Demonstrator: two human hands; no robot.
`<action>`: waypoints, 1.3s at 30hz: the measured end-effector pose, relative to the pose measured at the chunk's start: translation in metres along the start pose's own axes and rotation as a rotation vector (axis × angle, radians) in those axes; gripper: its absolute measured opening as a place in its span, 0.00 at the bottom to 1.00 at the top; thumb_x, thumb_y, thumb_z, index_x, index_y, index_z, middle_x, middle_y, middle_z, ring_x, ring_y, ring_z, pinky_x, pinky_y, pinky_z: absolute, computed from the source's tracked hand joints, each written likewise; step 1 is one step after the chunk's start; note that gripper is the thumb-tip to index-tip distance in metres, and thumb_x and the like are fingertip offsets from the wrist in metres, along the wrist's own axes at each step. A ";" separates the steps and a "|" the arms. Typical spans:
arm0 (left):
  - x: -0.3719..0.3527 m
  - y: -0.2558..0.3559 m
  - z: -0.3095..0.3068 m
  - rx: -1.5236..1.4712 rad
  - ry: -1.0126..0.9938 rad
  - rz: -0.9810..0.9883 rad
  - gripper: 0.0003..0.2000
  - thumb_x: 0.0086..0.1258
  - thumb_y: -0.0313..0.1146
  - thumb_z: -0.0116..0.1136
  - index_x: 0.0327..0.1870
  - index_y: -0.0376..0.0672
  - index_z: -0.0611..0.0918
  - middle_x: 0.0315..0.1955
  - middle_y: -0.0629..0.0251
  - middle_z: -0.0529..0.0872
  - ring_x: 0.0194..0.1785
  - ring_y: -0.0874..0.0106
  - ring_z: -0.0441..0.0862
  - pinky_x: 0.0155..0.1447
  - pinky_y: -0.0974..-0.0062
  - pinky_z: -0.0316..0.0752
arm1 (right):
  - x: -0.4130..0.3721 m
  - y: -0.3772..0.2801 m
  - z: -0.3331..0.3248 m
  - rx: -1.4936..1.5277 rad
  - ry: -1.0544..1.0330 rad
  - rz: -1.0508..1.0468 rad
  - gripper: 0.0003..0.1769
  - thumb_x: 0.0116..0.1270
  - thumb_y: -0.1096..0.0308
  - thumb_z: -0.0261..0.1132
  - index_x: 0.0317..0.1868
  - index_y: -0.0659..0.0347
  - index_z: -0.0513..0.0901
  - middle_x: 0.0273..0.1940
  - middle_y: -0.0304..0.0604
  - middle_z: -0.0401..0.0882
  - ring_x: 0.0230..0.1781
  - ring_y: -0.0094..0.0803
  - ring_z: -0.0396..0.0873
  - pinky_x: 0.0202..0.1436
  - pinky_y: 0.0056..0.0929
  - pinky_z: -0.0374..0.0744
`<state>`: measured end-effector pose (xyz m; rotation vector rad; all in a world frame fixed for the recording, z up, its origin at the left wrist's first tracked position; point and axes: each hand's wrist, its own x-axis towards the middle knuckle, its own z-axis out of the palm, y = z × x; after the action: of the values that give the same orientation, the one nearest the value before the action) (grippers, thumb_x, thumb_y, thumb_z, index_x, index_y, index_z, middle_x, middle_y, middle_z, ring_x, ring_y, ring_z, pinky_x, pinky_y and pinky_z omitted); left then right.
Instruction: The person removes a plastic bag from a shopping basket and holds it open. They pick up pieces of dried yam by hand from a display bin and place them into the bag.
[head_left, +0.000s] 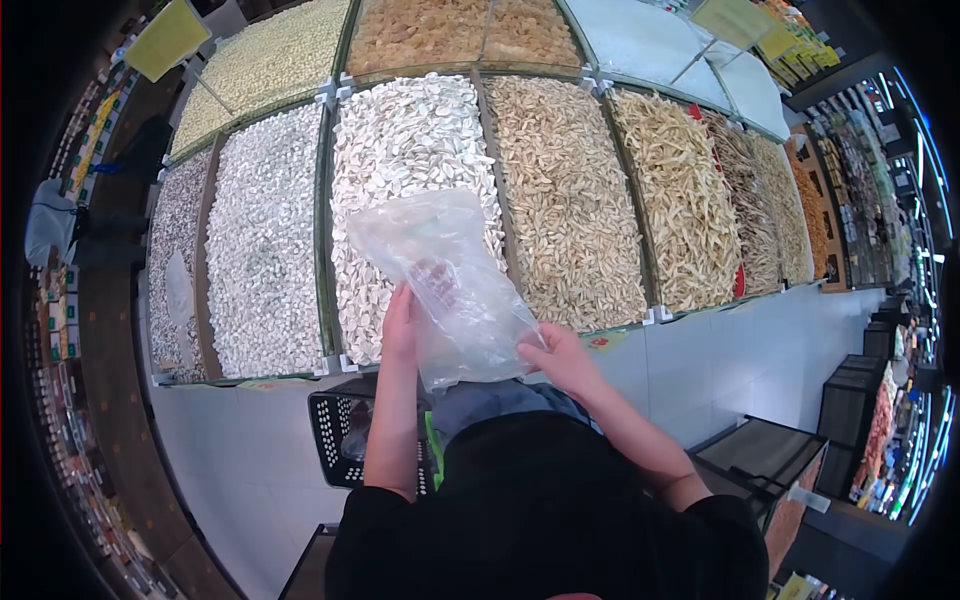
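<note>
A clear plastic bag (470,290) spreads between my hands, above the front edge of a bin of flat white slices (410,130). My left hand (399,325) is at the bag's left side, its fingers closed on the film and partly hidden by it. On the right, my right hand (558,357) pinches the bag's lower edge between thumb and fingers. Through the film something reddish shows, too blurred to name. Pale brown pieces (565,200) fill the bin just right of the bag.
White cubes (265,240) fill a bin at left, with a plastic bag (180,290) lying farther left. Yellowish strips (680,200) fill another bin. A black shopping basket (328,440) is beside my left forearm. A dark-topped stand (760,455) is at right. Yellow sign cards (167,40) rise behind.
</note>
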<state>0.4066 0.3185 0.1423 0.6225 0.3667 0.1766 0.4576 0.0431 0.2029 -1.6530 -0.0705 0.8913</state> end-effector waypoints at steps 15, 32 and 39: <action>-0.016 -0.030 0.084 0.110 0.017 0.030 0.23 0.89 0.38 0.30 0.78 0.38 0.65 0.73 0.45 0.72 0.72 0.49 0.76 0.73 0.48 0.73 | -0.046 0.092 -0.082 0.101 0.060 0.060 0.16 0.72 0.80 0.59 0.59 0.67 0.79 0.48 0.45 0.85 0.41 0.29 0.86 0.46 0.31 0.87; -0.109 -0.210 0.255 1.115 -0.546 -0.097 0.18 0.85 0.36 0.49 0.64 0.33 0.82 0.56 0.60 0.87 0.59 0.70 0.83 0.65 0.72 0.74 | -0.187 0.179 -0.261 0.499 0.276 0.020 0.30 0.82 0.47 0.57 0.71 0.61 0.72 0.56 0.48 0.82 0.48 0.34 0.84 0.49 0.33 0.85; -0.158 -0.288 0.312 1.457 -0.875 -0.123 0.17 0.83 0.35 0.52 0.64 0.36 0.82 0.49 0.55 0.89 0.52 0.67 0.85 0.59 0.70 0.78 | -0.237 0.163 -0.314 1.016 -0.035 0.036 0.30 0.81 0.47 0.59 0.73 0.57 0.69 0.61 0.49 0.80 0.55 0.39 0.84 0.48 0.36 0.86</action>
<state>0.3967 -0.1214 0.2489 1.9988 -0.4133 -0.5501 0.4055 -0.3790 0.1861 -0.6889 0.3409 0.7813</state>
